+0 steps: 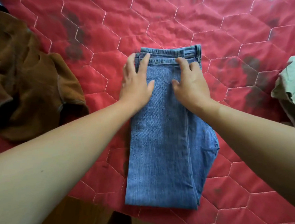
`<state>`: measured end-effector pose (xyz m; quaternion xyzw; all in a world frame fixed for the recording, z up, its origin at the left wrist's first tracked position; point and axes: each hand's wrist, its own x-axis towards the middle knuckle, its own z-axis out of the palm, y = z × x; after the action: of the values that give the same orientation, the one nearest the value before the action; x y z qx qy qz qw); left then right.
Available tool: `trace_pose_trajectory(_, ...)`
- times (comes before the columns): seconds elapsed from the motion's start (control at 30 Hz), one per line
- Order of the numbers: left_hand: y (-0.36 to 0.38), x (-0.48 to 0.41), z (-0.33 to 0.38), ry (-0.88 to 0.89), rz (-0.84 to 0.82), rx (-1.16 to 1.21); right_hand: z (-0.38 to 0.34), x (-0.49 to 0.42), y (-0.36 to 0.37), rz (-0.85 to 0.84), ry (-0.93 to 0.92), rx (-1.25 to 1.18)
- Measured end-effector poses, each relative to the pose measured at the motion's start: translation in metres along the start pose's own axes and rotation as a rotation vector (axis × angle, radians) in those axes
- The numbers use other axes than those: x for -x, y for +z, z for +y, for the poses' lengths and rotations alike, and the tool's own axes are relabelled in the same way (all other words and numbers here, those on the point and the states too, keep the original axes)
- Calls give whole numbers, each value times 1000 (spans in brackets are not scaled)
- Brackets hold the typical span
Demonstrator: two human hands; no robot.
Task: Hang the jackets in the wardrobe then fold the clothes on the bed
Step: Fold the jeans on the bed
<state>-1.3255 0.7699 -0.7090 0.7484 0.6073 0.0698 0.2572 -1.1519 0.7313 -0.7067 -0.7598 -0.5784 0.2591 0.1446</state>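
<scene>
A pair of blue jeans [163,145] lies folded lengthwise on the red quilted bed cover [173,22], waistband at the far end. My left hand [136,83] rests flat on the jeans' upper left edge, fingers spread over the waistband. On the upper right part lies my right hand [190,81], fingers apart and pressing down on the denim. Neither hand grips the cloth. A crumpled brown garment [27,86] lies at the left, apart from the jeans.
A pale grey-green garment [291,88] is bunched at the right edge of the bed. The cover has dark blotches in its pattern. A brown floor strip [90,219] shows below the bed's near edge.
</scene>
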Motion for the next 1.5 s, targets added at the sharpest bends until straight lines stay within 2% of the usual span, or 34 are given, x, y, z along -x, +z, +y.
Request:
trace_pose_trajectory(0.13, 31, 1, -6, 10, -120, -186, -3, -9, 15, 17, -4, 74)
trace_pose_trajectory(0.23, 36, 1, -12, 23, -111, -169, -2, -9, 18, 51, 42, 17)
trace_pose_trajectory(0.37, 28, 36, -20, 53, -170, -103, 0, 21, 15, -8, 41, -121)
trace_pose_trajectory(0.5, 34, 121, -37, 118, -257, -253, 24, 102, 35, -56, -156, 216)
trace_pose_trajectory(0.6, 47, 169, -52, 99, -293, -348, 53, 158, 57, -129, -217, 366)
trace_pose_trajectory(0.77, 53, 178, -57, 105, -294, -412, 60, 168, 67, -134, -192, 432)
trace_pose_trajectory(0.9, 39, 196, -50, 55, -301, -241, 52, 183, 50, -180, -196, 396)
trace_pose_trajectory(1.03, 48, 270, -55, 293, -269, -410, 65, 242, 48, -186, -259, 447)
trace_pose_trajectory(1.13, 65, 301, -65, 288, -270, -468, 76, 287, 67, -234, -256, 513)
trace_pose_trajectory(1.3, 72, 299, -70, 276, -240, -384, 81, 294, 80, -154, -235, 506)
trace_pose_trajectory(1.5, 69, 289, -70, 319, -277, -445, 81, 280, 81, -193, -244, 516)
